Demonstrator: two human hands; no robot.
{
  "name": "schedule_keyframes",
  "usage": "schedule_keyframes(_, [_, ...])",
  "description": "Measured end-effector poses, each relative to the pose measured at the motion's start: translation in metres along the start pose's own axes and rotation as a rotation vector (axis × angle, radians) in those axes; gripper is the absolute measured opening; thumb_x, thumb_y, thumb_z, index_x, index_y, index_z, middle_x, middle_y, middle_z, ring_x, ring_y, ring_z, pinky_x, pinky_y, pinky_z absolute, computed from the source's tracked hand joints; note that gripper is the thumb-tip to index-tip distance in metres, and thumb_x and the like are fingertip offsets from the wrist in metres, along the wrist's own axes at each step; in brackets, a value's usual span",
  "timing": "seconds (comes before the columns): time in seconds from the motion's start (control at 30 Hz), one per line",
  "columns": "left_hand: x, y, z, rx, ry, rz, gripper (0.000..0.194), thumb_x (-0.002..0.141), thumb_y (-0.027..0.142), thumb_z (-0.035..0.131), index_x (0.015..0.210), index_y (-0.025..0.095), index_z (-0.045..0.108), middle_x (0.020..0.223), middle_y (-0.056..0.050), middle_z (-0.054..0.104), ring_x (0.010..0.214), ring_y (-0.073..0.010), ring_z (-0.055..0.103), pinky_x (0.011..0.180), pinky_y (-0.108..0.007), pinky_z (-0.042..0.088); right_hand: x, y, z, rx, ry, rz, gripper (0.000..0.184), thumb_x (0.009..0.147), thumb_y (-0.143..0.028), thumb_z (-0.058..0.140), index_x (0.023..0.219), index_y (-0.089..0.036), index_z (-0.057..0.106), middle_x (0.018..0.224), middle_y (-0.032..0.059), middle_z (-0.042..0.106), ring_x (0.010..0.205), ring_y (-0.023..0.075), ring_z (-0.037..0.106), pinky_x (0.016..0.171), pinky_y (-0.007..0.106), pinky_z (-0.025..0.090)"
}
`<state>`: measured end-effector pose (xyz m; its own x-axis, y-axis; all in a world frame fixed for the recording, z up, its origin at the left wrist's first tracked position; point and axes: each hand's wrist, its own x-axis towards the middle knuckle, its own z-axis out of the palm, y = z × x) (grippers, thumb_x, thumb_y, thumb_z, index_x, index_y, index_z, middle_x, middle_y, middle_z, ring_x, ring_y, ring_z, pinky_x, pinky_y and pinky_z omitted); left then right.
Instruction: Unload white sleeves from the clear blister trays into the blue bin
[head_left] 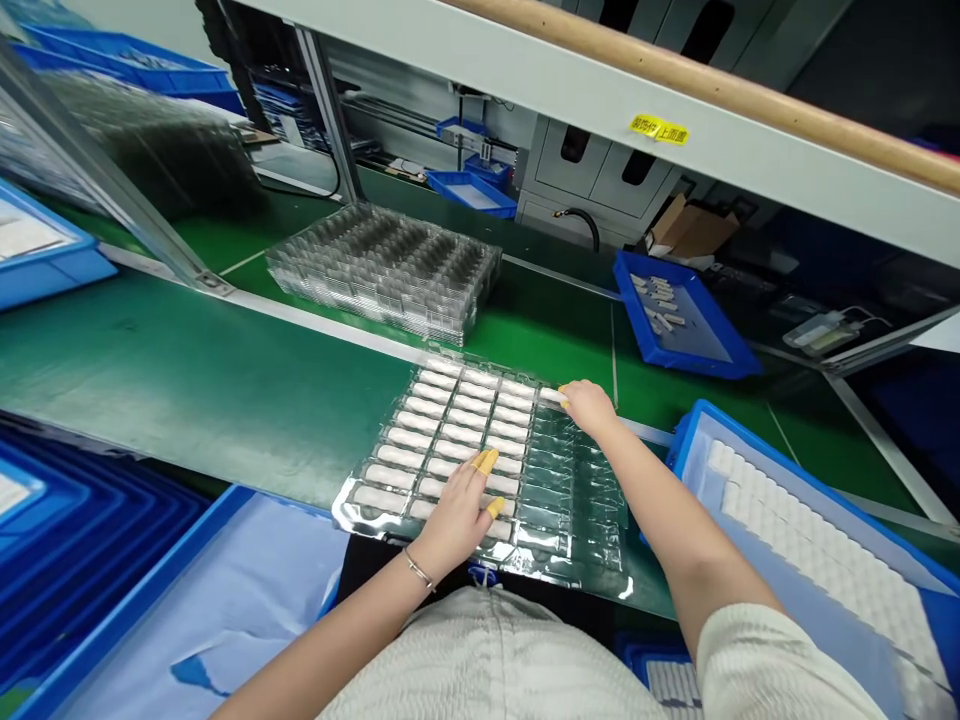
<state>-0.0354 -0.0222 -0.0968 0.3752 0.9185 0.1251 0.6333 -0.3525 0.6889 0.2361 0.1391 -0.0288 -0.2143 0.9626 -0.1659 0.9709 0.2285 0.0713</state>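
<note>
A clear plastic blister tray (544, 510) lies on the green bench in front of me. White oblong pieces (409, 437) fill its three left columns, while the pockets to the right look bare. My left hand (459, 505) rests over the lower filled pockets, fingers stretched and apart, with yellow finger cots on some tips. At the top of the fourth column, my right hand (589, 405) pinches the end of a white oblong piece (553, 397), which lies in or just over its pocket; I cannot tell which. The right fingertips are partly hidden.
A stack of clear trays (382, 270) stands behind the bench rail. At right, a blue bin (694, 425) holds rows of white pieces; another blue tray (682, 315) lies beyond. Blue bins (217, 600) sit at lower left. A shelf beam (525, 70) crosses overhead.
</note>
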Motion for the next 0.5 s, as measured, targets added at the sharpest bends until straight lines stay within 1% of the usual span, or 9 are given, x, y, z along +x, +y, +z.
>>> schedule_keyframes(0.1, [0.0, -0.004, -0.004, 0.037, 0.01, 0.021, 0.058, 0.094, 0.025, 0.045, 0.149, 0.02, 0.027, 0.151, -0.017, 0.042, 0.145, -0.0295, 0.033, 0.117, -0.056, 0.032, 0.002, -0.014, 0.004, -0.042, 0.0, -0.009, 0.029, 0.096, -0.034, 0.059, 0.119, -0.016, 0.062, 0.125, 0.0099, 0.061, 0.111, 0.0237, 0.06, 0.096, 0.047, 0.049])
schedule_keyframes(0.2, [-0.002, -0.009, -0.005, 0.074, 0.034, 0.044, 0.058, 0.094, 0.025, 0.044, 0.149, 0.021, 0.026, 0.148, -0.015, 0.045, 0.144, -0.03, 0.035, 0.116, -0.056, 0.034, -0.002, -0.024, 0.005, -0.049, 0.02, 0.018, 0.029, 0.096, -0.033, 0.06, 0.119, -0.016, 0.061, 0.124, 0.0094, 0.061, 0.11, 0.0236, 0.06, 0.094, 0.046, 0.051])
schedule_keyframes(0.33, [0.003, -0.02, 0.0, 0.119, 0.068, 0.063, 0.057, 0.095, 0.032, 0.045, 0.148, 0.02, 0.029, 0.146, -0.017, 0.046, 0.141, -0.0329, 0.038, 0.113, -0.059, 0.038, 0.001, -0.025, 0.005, -0.012, 0.064, 0.069, 0.029, 0.096, -0.033, 0.059, 0.12, -0.017, 0.061, 0.125, 0.009, 0.06, 0.112, 0.0239, 0.059, 0.094, 0.046, 0.05])
schedule_keyframes(0.5, [0.007, -0.026, 0.001, 0.163, 0.053, 0.1, 0.056, 0.095, 0.036, 0.045, 0.147, 0.021, 0.031, 0.146, -0.017, 0.047, 0.14, -0.0327, 0.04, 0.113, -0.058, 0.038, 0.009, -0.023, 0.008, 0.081, 0.107, 0.101, 0.03, 0.095, -0.032, 0.059, 0.122, -0.017, 0.06, 0.127, 0.0093, 0.059, 0.114, 0.0247, 0.058, 0.096, 0.048, 0.049])
